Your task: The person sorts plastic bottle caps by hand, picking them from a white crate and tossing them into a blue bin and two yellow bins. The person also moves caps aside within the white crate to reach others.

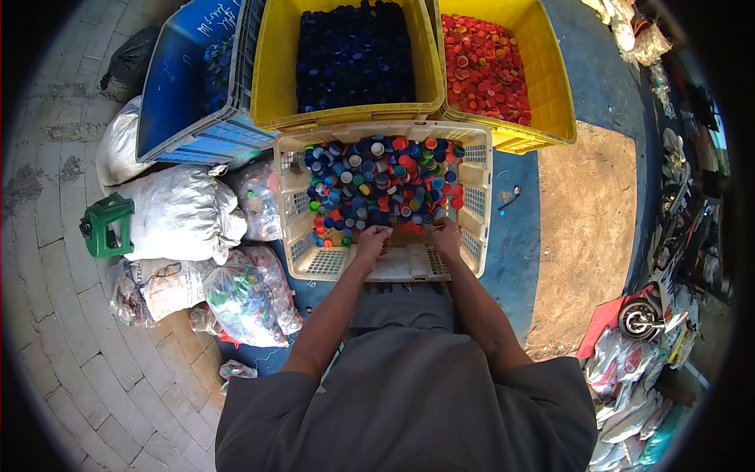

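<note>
A white plastic crate (481, 145) with slotted walls stands in front of me, holding many mixed bottle caps (377, 181) in blue, red, green, white and orange. My left hand (373, 245) is over the crate's near part, its fingers curled together at the near edge of the caps. My right hand (444, 239) is to the right at about the same depth, fingers also closed beside the caps. What either hand holds is too small or hidden to make out. Near the hands, part of the crate's floor shows.
Behind the crate stand a yellow crate (275, 63) of dark blue caps, another yellow crate (554, 79) of red caps and a blue crate (169, 94). Stuffed sacks (177, 212), a clear bag of caps (245, 299) and a green jerrycan (110, 226) sit left. Brown board (586, 236) lies right.
</note>
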The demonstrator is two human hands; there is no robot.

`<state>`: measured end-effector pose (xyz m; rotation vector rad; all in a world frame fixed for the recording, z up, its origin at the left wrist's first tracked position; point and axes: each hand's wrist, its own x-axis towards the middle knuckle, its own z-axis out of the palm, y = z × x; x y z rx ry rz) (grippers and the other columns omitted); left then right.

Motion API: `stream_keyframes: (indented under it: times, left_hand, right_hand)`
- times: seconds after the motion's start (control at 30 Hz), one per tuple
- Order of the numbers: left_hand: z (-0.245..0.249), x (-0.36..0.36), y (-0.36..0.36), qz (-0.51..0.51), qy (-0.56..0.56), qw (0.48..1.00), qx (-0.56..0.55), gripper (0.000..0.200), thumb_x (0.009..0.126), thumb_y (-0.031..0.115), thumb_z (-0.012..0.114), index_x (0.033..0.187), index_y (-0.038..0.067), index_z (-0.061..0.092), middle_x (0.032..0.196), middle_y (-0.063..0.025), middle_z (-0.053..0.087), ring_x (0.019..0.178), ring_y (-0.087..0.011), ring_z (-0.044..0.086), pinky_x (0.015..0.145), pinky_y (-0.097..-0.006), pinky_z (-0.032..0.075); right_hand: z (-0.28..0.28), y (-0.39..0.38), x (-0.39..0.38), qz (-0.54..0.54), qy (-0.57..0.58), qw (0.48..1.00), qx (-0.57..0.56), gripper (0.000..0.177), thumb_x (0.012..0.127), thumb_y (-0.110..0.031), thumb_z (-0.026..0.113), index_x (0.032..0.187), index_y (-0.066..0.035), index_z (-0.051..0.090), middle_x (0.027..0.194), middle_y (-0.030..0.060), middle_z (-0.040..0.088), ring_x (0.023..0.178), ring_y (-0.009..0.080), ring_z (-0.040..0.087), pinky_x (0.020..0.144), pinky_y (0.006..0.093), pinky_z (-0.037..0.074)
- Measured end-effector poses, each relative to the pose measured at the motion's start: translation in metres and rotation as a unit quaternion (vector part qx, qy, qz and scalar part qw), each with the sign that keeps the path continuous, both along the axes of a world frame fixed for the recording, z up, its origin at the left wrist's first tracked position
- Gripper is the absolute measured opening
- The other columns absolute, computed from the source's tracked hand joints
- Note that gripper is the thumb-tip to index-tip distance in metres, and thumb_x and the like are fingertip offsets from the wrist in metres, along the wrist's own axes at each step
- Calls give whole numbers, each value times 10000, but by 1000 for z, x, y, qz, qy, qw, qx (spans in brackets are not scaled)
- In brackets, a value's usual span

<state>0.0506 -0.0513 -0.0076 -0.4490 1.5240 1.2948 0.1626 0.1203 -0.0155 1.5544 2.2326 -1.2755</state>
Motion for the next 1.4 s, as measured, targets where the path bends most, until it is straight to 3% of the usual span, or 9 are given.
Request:
stream_keyframes:
  times: [0.3, 0.53, 0.83, 0.93, 1.03, 1.1, 1.17, 1.23, 1.4]
  left_hand:
    - [-23, 5, 18, -310, 244, 914, -91, 395, 726, 160, 721, 1074, 5, 614, 962, -161, 678, 908, -292, 657, 783, -366, 509]
    - [-23, 16, 36, -380, 316, 855, -158, 436, 738, 98, 653, 1148, 30, 522, 1074, -225, 622, 1010, -396, 598, 855, -459, 492]
    - [-22, 19, 48, -435, 369, 799, -189, 426, 766, 114, 637, 1143, 9, 468, 1103, -210, 579, 973, -397, 611, 799, -481, 512]
    - [-21, 21, 53, -417, 364, 808, -203, 461, 787, 223, 660, 1140, 6, 458, 1096, -222, 578, 973, -398, 611, 800, -482, 509]
    - [-18, 26, 59, -368, 349, 833, -221, 531, 794, 343, 684, 1142, 15, 453, 1092, -243, 580, 987, -409, 603, 807, -495, 495]
    - [-19, 27, 63, -354, 331, 843, -235, 560, 785, 363, 695, 1152, 21, 448, 1089, -236, 583, 995, -408, 600, 811, -492, 493]
    - [-17, 28, 65, -358, 327, 838, -250, 548, 788, 343, 698, 1150, 15, 447, 1099, -219, 577, 980, -393, 609, 794, -477, 507]
    - [-16, 28, 69, -351, 321, 839, -263, 547, 787, 330, 704, 1152, 16, 444, 1105, -208, 576, 974, -385, 613, 788, -470, 514]
    - [-27, 30, 67, -324, 304, 856, -263, 543, 773, 318, 728, 1143, 31, 453, 1110, -212, 582, 976, -381, 610, 792, -471, 507]
  right_hand:
    - [-11, -14, -5, 150, -109, 981, 61, 331, 767, -291, 634, 991, -48, 649, 957, 206, 665, 908, 374, 648, 784, 476, 508]
    - [1, -20, -27, 285, -144, 944, 82, 311, 805, -244, 586, 1012, -14, 604, 968, 200, 654, 899, 376, 653, 760, 476, 524]
    - [-13, -18, -20, 282, -132, 948, 68, 362, 757, -215, 636, 1054, -14, 584, 1002, 222, 636, 932, 374, 643, 783, 477, 523]
    - [7, -12, -25, 231, -160, 960, 16, 443, 723, -230, 691, 1075, 11, 574, 1008, 239, 629, 946, 370, 639, 794, 466, 520]
    - [-13, -4, -8, 147, 22, 988, 28, 448, 735, -226, 720, 1076, 24, 572, 987, 198, 646, 898, 327, 654, 770, 432, 530]
    - [-9, 4, -5, 6, 76, 985, -153, 389, 772, -176, 695, 1087, 12, 563, 980, 152, 645, 875, 280, 650, 754, 399, 528]
    - [2, 12, -4, -127, 164, 930, -305, 340, 800, -123, 667, 1098, -8, 551, 980, 113, 638, 860, 241, 643, 742, 367, 523]
    - [14, 20, -4, -241, 284, 829, -418, 311, 819, -69, 637, 1111, -34, 536, 986, 81, 626, 855, 209, 633, 735, 336, 516]
    - [33, 37, -9, -280, 354, 751, -483, 327, 795, 21, 573, 1110, -40, 511, 995, 93, 610, 886, 210, 630, 739, 320, 517]
